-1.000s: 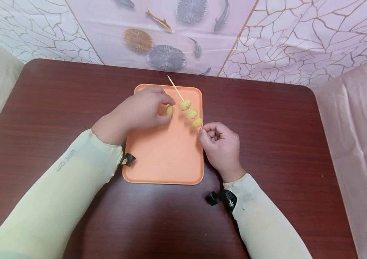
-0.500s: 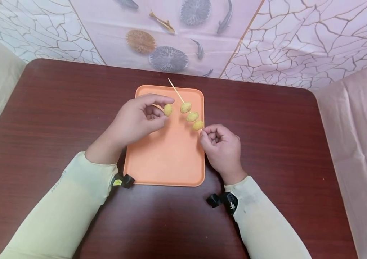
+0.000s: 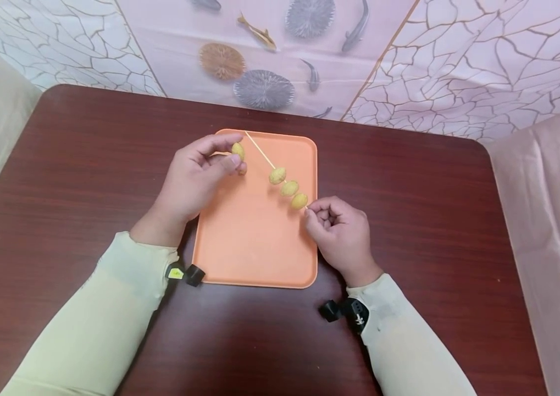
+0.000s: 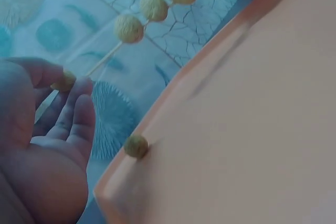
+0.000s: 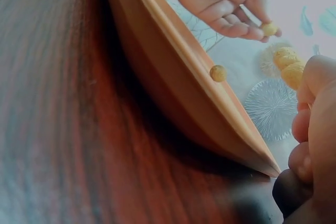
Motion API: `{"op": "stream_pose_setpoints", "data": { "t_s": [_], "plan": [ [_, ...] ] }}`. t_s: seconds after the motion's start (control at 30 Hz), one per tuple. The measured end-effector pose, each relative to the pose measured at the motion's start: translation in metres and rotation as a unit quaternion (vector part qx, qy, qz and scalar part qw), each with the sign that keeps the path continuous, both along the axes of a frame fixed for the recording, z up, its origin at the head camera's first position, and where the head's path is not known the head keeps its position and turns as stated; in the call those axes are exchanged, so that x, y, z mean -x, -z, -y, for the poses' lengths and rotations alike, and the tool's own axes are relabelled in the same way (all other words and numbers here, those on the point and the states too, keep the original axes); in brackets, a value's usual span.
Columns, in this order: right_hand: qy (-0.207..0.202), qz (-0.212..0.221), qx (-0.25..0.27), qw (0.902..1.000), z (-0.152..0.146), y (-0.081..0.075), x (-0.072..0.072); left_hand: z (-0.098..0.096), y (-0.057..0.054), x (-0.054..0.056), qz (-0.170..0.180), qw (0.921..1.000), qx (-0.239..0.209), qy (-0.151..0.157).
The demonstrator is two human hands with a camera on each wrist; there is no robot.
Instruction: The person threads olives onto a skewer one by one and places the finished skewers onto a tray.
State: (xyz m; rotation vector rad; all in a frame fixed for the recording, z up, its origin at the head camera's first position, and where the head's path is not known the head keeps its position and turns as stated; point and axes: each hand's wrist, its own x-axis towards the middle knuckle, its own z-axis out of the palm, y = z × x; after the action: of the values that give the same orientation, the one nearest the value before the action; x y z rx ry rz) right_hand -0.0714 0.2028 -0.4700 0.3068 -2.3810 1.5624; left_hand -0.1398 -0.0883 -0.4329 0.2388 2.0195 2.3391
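Note:
Between the thumb and fingers of my left hand is a small yellow potato-like ball, held above the tray's far left part. My right hand pinches the near end of a thin wooden skewer at the tray's right edge. Three similar yellow balls are threaded on its near half. The skewer's bare far part slants toward the left hand, its tip close to the held ball; whether they touch I cannot tell. Another loose ball lies on the tray, seen in both wrist views.
An orange rectangular tray with a raised rim rests on the dark reddish-brown table. Behind the table hangs a patterned cloth. Pale cloth borders the right side, and more pale cloth the left.
The left hand has lifted its ball from near the threaded balls and shifted left, toward the skewer's tip. The skewer's far end has swung slightly left, its near end still in the right hand.

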Motion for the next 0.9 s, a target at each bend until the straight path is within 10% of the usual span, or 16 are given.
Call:
{"op": "stream_pose_setpoints", "data": {
  "t_s": [0.3,0.9],
  "plan": [
    [-0.041,-0.005,-0.005,0.9991,-0.003,0.001,-0.002,0.007,0.008,0.008,-0.003,0.9958,-0.050,-0.077],
    [-0.073,-0.018,-0.012,0.9971,-0.002,0.002,-0.002,0.008,0.013,0.010,-0.034,0.9924,-0.035,-0.113]
  ]
}}
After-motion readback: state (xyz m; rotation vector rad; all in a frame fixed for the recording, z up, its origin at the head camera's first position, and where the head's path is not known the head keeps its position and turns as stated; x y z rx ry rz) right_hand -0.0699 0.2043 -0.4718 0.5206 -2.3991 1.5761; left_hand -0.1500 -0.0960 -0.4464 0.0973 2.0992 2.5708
